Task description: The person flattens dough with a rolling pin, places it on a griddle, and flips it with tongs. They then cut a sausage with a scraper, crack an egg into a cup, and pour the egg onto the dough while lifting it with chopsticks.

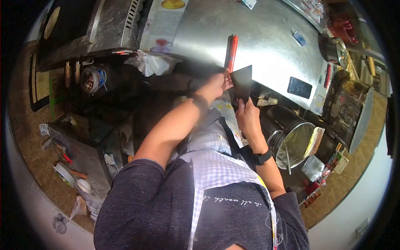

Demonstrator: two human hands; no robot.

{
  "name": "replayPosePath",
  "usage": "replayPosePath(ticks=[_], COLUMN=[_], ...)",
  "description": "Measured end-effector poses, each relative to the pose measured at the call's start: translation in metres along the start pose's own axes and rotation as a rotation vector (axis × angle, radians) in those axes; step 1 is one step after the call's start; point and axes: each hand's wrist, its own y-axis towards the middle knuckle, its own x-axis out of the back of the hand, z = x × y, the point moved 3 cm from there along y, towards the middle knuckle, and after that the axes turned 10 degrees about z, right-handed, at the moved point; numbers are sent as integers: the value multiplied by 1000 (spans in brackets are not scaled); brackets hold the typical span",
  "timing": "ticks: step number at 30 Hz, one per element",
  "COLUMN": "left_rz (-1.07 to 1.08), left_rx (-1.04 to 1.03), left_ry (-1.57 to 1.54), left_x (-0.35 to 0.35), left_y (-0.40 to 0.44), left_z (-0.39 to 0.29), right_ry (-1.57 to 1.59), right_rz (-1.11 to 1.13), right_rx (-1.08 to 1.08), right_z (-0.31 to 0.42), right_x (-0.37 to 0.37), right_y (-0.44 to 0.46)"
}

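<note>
My left hand [217, 86] is curled at the near end of a long red-wrapped sausage [233, 51], which points away over the steel counter [266, 37]. Its fingertips partly hide that end. Close beside it, my right hand [248, 112] grips a scraper [242, 80] with a flat dark blade, wide at the far edge and narrowing towards my fingers. The blade is raised next to the sausage's near end; whether the two touch, I cannot tell. Most of the scraper's handle is covered by my right hand.
A phone [299, 87] and a small blue packet [299, 38] lie on the counter. Right of my body stands a big metal pot [287, 125] with a ladle handle. White plastic bags [152, 62] hang at the counter's left corner, and a steel cabinet [79, 154] stands to the left.
</note>
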Motion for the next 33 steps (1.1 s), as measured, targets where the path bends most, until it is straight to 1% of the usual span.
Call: replayPosePath(ticks=[2,7,10,12,14,15,16,24,28,31,33], left_rz=[-2,-58,-11,-2,5,-36,-76,-46,-62,-63,-89], left_rx=[-1,-15,-16,-11,-8,3,15,6,-1,0,18], left_ry=[-13,-15,-54,-53,-51,-8,36,22,23,3,-7], left_x=[2,0,0,-2,-3,-3,-2,9,7,9,10], left_y=[4,6,6,6,4,3,3,15,13,16,19], left_z=[2,8,8,8,6,5,5,11,11,12,11], right_ry=[-66,-94,-151,-53,-34,-13,-14,-38,-48,-100,-183], right_rz=[-26,-49,-73,-34,-24,-17,-16,-9,17,-15,-109], right_rx=[0,10,-22,-18,-40,-62,-62,-31,-64,-32,55], right_z=[3,15,9,9,9,9,10,13,16,8,5], right_x=[-4,-5,-2,2,5,5,5,3,4,-3,-8], right_y=[2,-3,-2,-1,-3,-3,-3,-3,-1,5,9])
